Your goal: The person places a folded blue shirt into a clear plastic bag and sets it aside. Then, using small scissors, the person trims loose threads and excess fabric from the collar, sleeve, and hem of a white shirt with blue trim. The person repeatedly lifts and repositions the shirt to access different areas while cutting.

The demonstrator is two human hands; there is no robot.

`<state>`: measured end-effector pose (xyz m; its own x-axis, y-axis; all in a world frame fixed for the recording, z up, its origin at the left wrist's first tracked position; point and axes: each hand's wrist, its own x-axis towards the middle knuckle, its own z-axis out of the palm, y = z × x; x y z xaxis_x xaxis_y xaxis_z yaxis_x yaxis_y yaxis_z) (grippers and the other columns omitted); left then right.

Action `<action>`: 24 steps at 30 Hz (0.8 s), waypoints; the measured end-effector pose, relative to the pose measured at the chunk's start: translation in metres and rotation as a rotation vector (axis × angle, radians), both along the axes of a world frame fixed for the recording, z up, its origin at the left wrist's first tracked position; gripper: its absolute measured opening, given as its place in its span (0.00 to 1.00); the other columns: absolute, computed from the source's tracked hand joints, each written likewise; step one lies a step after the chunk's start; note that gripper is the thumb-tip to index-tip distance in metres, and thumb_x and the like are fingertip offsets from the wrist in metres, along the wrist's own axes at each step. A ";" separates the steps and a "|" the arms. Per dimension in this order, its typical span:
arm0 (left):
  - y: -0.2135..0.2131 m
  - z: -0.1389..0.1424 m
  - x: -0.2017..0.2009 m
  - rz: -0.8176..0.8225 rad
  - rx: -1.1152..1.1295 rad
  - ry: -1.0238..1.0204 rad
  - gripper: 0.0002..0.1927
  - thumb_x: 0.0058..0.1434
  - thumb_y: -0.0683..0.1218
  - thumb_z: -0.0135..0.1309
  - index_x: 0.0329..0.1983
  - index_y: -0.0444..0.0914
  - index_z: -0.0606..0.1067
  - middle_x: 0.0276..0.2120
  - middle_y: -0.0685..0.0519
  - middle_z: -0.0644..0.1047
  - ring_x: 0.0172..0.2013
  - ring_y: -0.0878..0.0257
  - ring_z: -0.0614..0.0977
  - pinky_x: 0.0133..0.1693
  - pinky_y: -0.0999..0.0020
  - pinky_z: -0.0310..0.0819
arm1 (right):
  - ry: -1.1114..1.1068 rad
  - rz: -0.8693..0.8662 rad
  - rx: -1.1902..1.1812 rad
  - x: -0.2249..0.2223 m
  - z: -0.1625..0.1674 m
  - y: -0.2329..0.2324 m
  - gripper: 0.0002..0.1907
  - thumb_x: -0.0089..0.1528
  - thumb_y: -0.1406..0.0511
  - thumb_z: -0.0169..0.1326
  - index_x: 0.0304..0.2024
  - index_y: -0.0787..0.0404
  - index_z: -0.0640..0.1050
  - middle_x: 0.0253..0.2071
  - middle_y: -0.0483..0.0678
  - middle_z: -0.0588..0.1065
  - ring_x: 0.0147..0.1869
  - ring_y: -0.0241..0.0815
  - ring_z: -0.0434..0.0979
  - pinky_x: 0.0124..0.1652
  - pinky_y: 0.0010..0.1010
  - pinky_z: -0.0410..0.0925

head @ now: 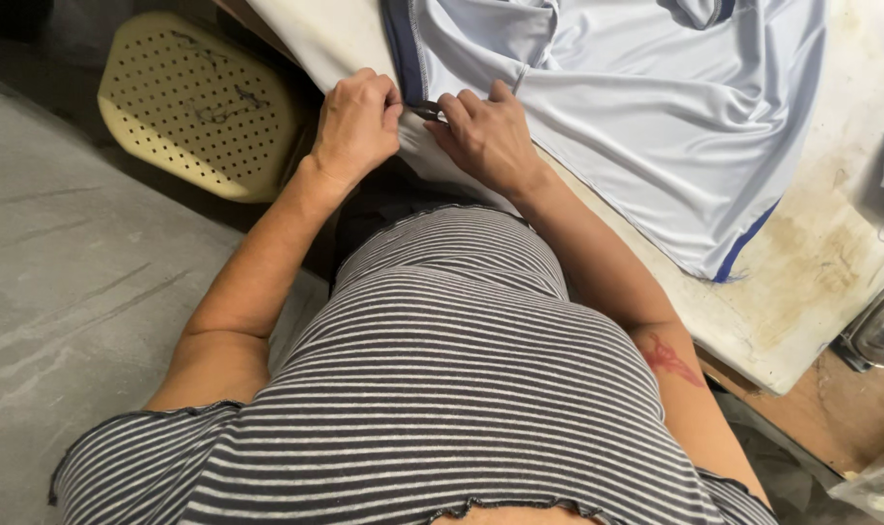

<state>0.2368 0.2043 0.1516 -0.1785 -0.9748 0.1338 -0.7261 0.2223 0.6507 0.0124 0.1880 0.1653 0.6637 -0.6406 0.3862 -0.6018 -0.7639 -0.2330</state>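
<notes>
At the far left lay a bare grey concrete floor (63, 292), and just beyond it, toward the top, sat a pale yellow perforated plastic panel (201, 102) with rounded corners, tilted and partly tucked under the edge of the table.

Next came the left hand (356, 124). Its forearm rose from the bent elbow at the lower left and ran up and to the right, the wrist nearly straight. The hand was curled into a loose fist, knuckles up, with the thumb and fingers pinched together on the dark blue trimmed edge (404, 53) of a light blue, smooth, shiny fabric garment (656, 117), right at the table's near edge.

Directly beside it, almost touching, was the right hand (483, 136). Its forearm came up from the lower right, passing over the grey-and-white striped top (442, 389) the person wore, and angled up and to the left. The fingers were bent, tips pressed down, pinched together on the same stretch of dark trim. A short strip of that trim showed between the two hands.

The garment spread from the hands up and to the right across a cream padded table surface (812, 262), stained brownish near its right end, with a second dark blue stripe along the garment's lower right edge. At the far right a shiny metal object (880, 331) stood partly cut off by the frame.
</notes>
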 end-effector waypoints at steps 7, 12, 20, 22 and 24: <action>0.002 -0.010 -0.004 0.023 -0.049 0.069 0.03 0.57 0.35 0.61 0.30 0.32 0.77 0.32 0.43 0.78 0.33 0.45 0.81 0.38 0.55 0.77 | 0.109 0.096 -0.144 0.001 -0.016 -0.013 0.11 0.69 0.61 0.61 0.40 0.61 0.75 0.27 0.43 0.69 0.23 0.41 0.69 0.39 0.35 0.61; 0.000 -0.012 -0.007 0.035 -0.050 0.076 0.04 0.58 0.36 0.61 0.29 0.32 0.77 0.31 0.44 0.78 0.33 0.46 0.82 0.38 0.55 0.77 | 0.135 0.134 -0.227 0.000 -0.014 -0.014 0.11 0.69 0.61 0.58 0.43 0.64 0.76 0.28 0.42 0.69 0.24 0.38 0.68 0.40 0.35 0.61; 0.000 -0.013 -0.005 0.015 -0.055 0.090 0.05 0.56 0.36 0.62 0.28 0.33 0.77 0.31 0.44 0.78 0.32 0.45 0.81 0.38 0.54 0.76 | 0.236 0.104 -0.221 0.010 -0.024 -0.013 0.09 0.70 0.63 0.56 0.40 0.62 0.76 0.28 0.42 0.70 0.25 0.37 0.71 0.42 0.36 0.62; -0.001 -0.013 -0.005 0.011 -0.055 0.094 0.05 0.56 0.36 0.61 0.28 0.32 0.76 0.31 0.44 0.78 0.32 0.45 0.81 0.38 0.54 0.76 | 0.252 0.102 -0.222 0.011 -0.025 -0.014 0.07 0.69 0.64 0.56 0.39 0.61 0.76 0.28 0.42 0.70 0.25 0.37 0.71 0.43 0.36 0.62; -0.002 -0.013 -0.005 0.002 -0.029 0.073 0.04 0.57 0.35 0.61 0.29 0.32 0.76 0.32 0.44 0.78 0.33 0.47 0.82 0.40 0.56 0.77 | 0.226 0.118 -0.196 0.010 -0.024 -0.016 0.08 0.69 0.63 0.56 0.39 0.61 0.76 0.27 0.42 0.70 0.24 0.37 0.71 0.43 0.37 0.62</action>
